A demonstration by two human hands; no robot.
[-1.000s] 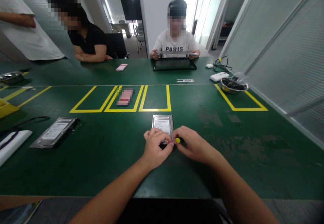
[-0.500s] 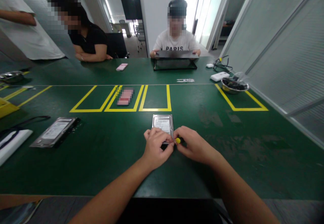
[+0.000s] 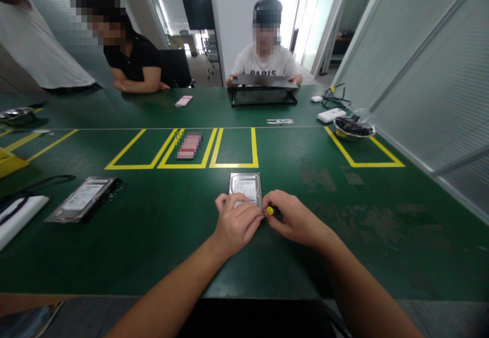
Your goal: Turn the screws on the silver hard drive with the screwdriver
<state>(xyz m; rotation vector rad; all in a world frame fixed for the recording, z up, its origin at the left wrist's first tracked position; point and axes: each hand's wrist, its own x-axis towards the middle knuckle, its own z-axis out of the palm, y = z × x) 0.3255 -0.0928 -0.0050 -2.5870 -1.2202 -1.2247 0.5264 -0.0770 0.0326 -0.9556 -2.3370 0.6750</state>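
Observation:
A silver hard drive with a white label lies flat on the green table in front of me. Over its near end curls my left hand, closed, thumb and fingertips together at the drive's near right corner. My right hand is closed around a small screwdriver, whose yellow handle end and some black handle show. Its tip is hidden by the fingers. Both hands' fingertips nearly meet at the drive's right edge.
Another hard drive lies at left, beside a white device with a black cable. Yellow tape outlines mark the table. At right stands a metal bowl of dark parts. Across the table, a person holds a dark panel.
My left fingers have shifted slightly and drawn closer together over the drive. The screwdriver's yellow end has moved a touch right and up. The drive stays put.

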